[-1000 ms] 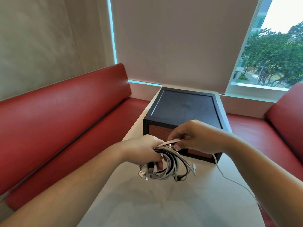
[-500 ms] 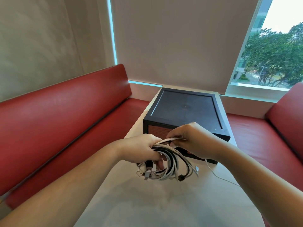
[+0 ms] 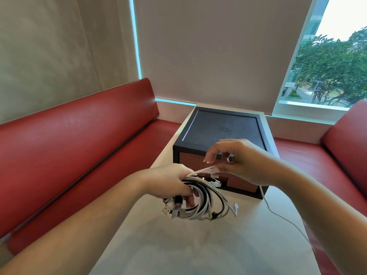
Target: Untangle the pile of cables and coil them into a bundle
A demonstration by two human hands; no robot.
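A coil of white and black cables (image 3: 206, 201) hangs above the table, gripped at its top by my left hand (image 3: 170, 181). Several USB plugs stick out at the coil's lower left. My right hand (image 3: 238, 161) hovers just right of the coil, thumb and a lower finger pinching a white cable strand (image 3: 206, 169) that runs from the coil's top. Its index finger is raised. A thin white cable tail (image 3: 278, 213) trails from under my right wrist across the table toward the right edge.
A black box with reddish woven side panels (image 3: 222, 132) stands on the pale table (image 3: 198, 245) right behind my hands. Red benches (image 3: 79, 145) flank the table on the left and right. A window with a blind is at the back.
My right hand has lifted slightly and its index finger has come up off the coil. The white strand now stretches between both hands. The trailing tail has shifted on the table.
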